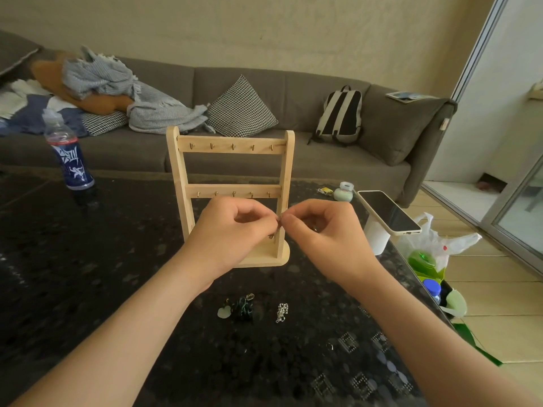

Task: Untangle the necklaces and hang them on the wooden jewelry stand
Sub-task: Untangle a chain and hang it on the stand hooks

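Necklace (278, 223) is being pinched between left hand (232, 230) and right hand (326, 235), both blocking the stand (232, 148) low down; chain (282, 312) and pendant (223, 312) are lying nearer than the hands on the tabletop (88, 274).

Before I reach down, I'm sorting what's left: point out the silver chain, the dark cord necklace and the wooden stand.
silver chain (282, 312), head view, middle of the heap.
dark cord necklace (243, 309), head view, bunched cord.
wooden stand (223, 142), head view, top rail.

Nothing legible shows. The plastic bottle (68, 148) standing on the dark surface (88, 259) wears a blue label (72, 164) with white graffiti-style lettering, but its letters cannot be made out.
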